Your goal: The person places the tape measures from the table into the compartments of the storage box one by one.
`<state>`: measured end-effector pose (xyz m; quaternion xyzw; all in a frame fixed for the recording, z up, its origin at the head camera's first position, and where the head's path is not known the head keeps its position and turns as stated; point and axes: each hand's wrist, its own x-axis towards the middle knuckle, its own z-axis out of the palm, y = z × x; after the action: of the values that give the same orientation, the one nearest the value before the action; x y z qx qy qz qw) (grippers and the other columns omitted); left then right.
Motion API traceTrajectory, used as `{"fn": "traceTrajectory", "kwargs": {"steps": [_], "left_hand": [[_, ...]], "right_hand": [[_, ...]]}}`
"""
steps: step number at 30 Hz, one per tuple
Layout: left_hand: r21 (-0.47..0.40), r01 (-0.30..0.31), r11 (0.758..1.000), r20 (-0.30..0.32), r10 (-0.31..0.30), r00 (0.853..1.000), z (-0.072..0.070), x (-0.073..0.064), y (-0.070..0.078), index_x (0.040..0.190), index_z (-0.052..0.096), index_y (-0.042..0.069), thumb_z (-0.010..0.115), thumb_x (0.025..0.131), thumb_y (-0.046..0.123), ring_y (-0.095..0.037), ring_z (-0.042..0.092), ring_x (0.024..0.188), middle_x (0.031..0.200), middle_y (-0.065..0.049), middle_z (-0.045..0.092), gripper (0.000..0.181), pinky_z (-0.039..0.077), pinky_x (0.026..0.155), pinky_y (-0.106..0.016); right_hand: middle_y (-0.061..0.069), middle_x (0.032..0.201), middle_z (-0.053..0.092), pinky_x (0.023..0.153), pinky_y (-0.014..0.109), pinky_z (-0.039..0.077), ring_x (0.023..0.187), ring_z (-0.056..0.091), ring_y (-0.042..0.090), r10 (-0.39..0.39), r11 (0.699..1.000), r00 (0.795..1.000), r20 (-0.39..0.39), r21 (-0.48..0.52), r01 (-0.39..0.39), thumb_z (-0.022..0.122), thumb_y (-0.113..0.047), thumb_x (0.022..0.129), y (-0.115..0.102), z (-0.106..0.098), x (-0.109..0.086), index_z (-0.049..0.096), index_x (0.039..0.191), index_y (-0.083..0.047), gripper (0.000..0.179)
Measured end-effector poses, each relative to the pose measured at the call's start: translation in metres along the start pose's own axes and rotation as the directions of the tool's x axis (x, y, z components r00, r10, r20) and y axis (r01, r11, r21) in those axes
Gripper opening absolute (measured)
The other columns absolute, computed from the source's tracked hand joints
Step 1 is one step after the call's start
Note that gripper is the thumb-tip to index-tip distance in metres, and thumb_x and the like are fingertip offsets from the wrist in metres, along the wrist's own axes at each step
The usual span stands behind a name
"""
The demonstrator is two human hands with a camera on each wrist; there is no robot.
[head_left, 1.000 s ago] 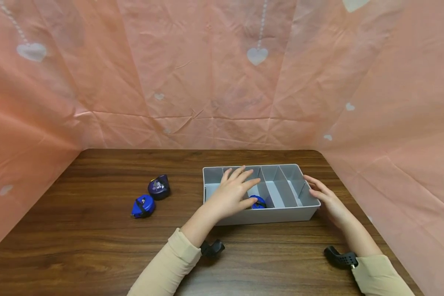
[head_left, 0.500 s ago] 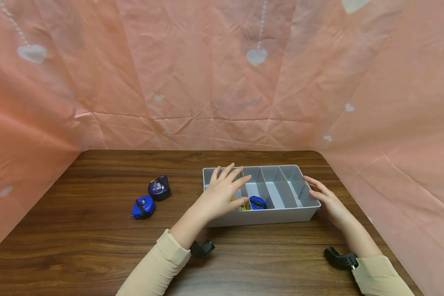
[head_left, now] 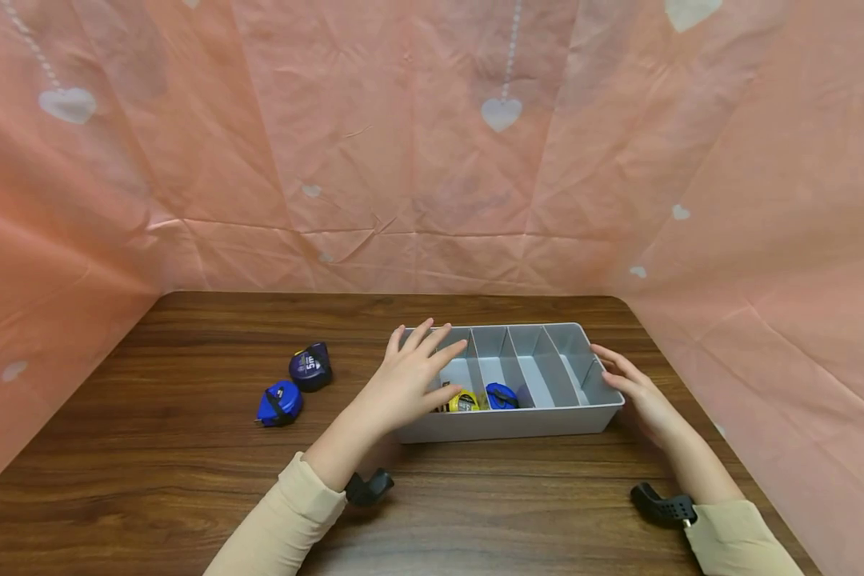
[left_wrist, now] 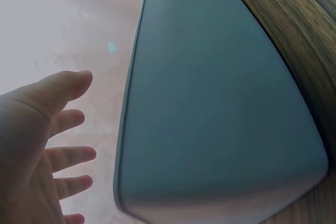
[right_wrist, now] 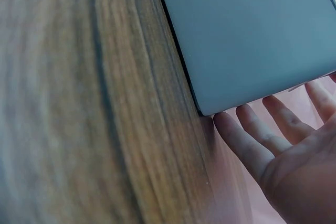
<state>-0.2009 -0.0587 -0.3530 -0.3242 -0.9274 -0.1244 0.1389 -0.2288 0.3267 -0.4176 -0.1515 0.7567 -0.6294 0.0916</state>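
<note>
My left hand (head_left: pixel 406 384) hovers over the left end of a grey divided box (head_left: pixel 533 424), its fingers spread and holding nothing. In the left wrist view the fingers (left_wrist: pixel 73 154) stand apart from the box's outer wall (left_wrist: pixel 210 93). A yellow tape measure (head_left: pixel 464 401) lies in one compartment, partly hidden by the left thumb. One compartment to its right sits a blue tape measure (head_left: pixel 502 395). My right hand (head_left: pixel 641 396) rests against the box's right end. Its extended fingertips (right_wrist: pixel 223 121) touch that end wall in the right wrist view.
Left of the box, a second blue tape measure (head_left: pixel 281 402) and a dark purple one (head_left: pixel 310 366) lie close together on the wooden table (head_left: pixel 151 464). Pink cloth (head_left: pixel 374 160) with white hearts hangs behind the table and along both sides.
My left hand has drawn leftward over the box, bringing the yellow tape measure into sight and uncovering more of the blue one. The right hand and the box stay in place.
</note>
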Motion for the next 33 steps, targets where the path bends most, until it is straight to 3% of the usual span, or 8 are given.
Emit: {"fn": "traceTrajectory", "kwargs": {"steps": [24,33], "left_hand": [[0.002,0.066,0.998,-0.011,-0.066,0.998,-0.009,-0.033,-0.035,0.146,0.043,0.02,0.056,0.091,0.053,-0.03,0.013,0.143,0.154,-0.007,0.029,0.065,0.005,0.108,-0.061],[-0.005,0.118,0.993,-0.037,-0.118,0.992,-0.013,-0.043,-0.049,0.143,0.047,0.017,0.062,0.09,0.048,-0.033,0.02,0.141,0.15,-0.012,0.035,0.063,0.006,0.107,-0.063]], "right_hand": [[0.023,0.144,0.023,0.087,0.028,0.042,0.118,0.039,0.014,0.005,1.0,1.0,-0.019,-0.023,-0.005,0.037,-0.021,0.104,-0.002,0.001,0.0,0.023,0.152,-0.012,0.051],[0.02,0.142,0.025,0.087,0.029,0.043,0.117,0.04,0.014,-0.012,1.0,1.0,-0.007,0.005,0.012,0.036,-0.019,0.104,-0.001,0.001,0.0,0.024,0.152,-0.012,0.05]]}}
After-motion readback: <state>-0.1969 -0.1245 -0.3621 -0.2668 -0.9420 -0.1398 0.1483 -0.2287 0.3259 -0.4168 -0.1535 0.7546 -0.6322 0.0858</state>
